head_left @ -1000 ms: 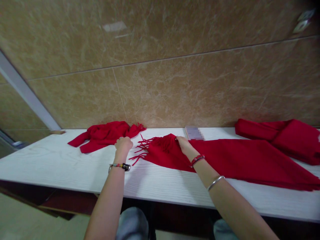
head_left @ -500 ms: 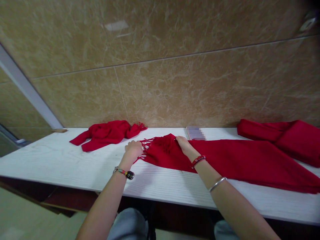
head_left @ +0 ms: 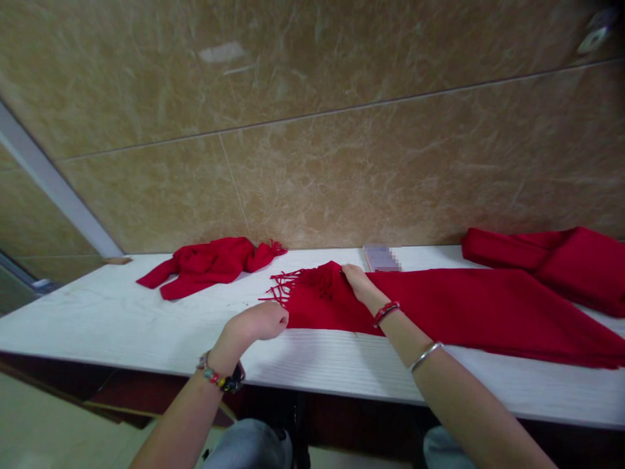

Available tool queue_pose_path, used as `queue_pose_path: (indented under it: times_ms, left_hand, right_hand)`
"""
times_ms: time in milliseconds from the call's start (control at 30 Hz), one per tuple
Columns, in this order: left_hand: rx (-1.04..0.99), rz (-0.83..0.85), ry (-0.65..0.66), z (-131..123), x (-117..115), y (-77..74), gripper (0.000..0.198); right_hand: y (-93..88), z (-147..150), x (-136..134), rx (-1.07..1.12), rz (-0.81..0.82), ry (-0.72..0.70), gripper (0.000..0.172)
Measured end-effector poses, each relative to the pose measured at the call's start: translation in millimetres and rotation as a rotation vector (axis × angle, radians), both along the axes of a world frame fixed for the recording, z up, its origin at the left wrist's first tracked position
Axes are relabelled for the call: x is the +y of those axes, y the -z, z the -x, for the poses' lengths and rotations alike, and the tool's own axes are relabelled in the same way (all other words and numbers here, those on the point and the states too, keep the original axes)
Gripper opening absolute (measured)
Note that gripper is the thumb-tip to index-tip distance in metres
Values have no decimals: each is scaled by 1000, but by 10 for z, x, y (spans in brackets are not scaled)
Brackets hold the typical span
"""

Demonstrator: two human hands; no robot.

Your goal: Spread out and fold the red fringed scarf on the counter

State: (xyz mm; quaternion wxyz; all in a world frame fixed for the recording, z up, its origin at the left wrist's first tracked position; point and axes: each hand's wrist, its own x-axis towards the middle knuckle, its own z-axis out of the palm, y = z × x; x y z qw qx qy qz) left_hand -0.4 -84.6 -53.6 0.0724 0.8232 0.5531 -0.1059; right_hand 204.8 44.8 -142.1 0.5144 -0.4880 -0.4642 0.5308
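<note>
A long red scarf (head_left: 463,309) lies flat across the white table (head_left: 122,319), its fringed end (head_left: 283,286) pointing left. My right hand (head_left: 359,283) rests on the scarf's far edge near the fringe, its fingers curled into the cloth. Closed in a pinch, my left hand (head_left: 258,321) sits at the scarf's near left corner; whether cloth is between its fingers does not show. Both wrists wear bracelets.
A crumpled red scarf (head_left: 208,264) lies at the back left by the tiled wall. Another folded red scarf (head_left: 551,264) lies at the back right. A small flat pale object (head_left: 381,258) rests against the wall behind the long scarf. My knees show below the table's front edge.
My left hand has come from the crumpled scarf across to the fringe, then drawn back toward me to the near corner. The fringe lies neater now. My right hand has stayed put.
</note>
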Motion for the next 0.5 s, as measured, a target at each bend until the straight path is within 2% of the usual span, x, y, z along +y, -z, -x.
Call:
queue_pose_path:
  times_ms: [67,167,333,433,500]
  left_hand:
    - [-111,-10,-131,-8,55,8,15]
    - [-309,-108,-293,-48,246,73,18]
    - [-628,-72,-325,-211,557,265,43]
    - [-896,2,-346,-354,615,375,51]
    - [-971,-25,-341,-457,625,442,70]
  right_hand:
    - [-57,18,-55,3,-28,-21,13]
    - [-157,83,-193,-1,-95,-89,11]
    - [-222,201,-381,-37,-199,-169,14]
    - [-196,197,-366,-44,-239,-123,16]
    - [-179,174,-330,-41,-258,-80,16]
